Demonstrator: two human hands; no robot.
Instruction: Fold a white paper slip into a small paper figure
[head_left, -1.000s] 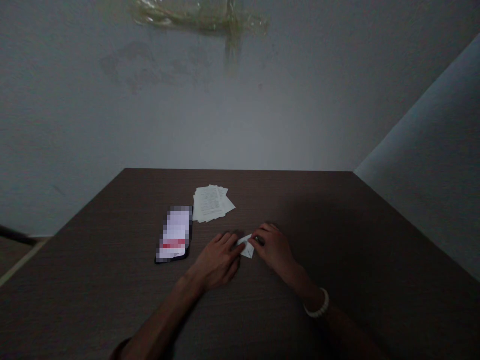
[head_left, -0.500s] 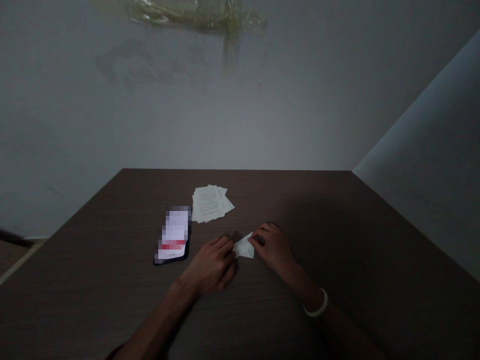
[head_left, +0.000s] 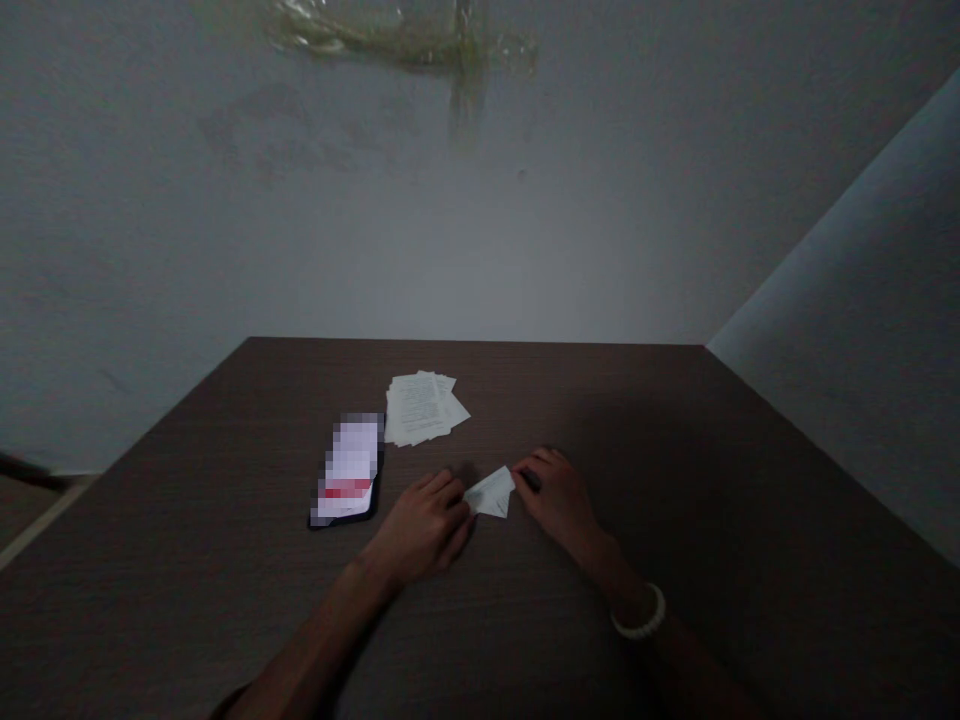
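Note:
A small piece of white paper point(head_left: 493, 494), folded to a roughly triangular shape, lies on the brown table between my hands. Faint print shows on it. My left hand point(head_left: 427, 522) is closed on its left end, with the fingers covering that part. At the right corner, the curled thumb and fingers of my right hand point(head_left: 551, 497) are pinched together at the paper's edge; the exact contact is hard to see. A pale beaded bracelet point(head_left: 641, 620) circles my right wrist.
A loose stack of printed white papers point(head_left: 420, 410) lies farther back, left of centre. Beside it, a phone point(head_left: 349, 470) with a lit, blurred screen rests on the table point(head_left: 600, 380). A grey wall point(head_left: 480, 220) borders the far edge; another surface slopes up at the right.
My right hand has moved slightly right along the folded paper to its corner, uncovering more of it. My left hand stays on the left end.

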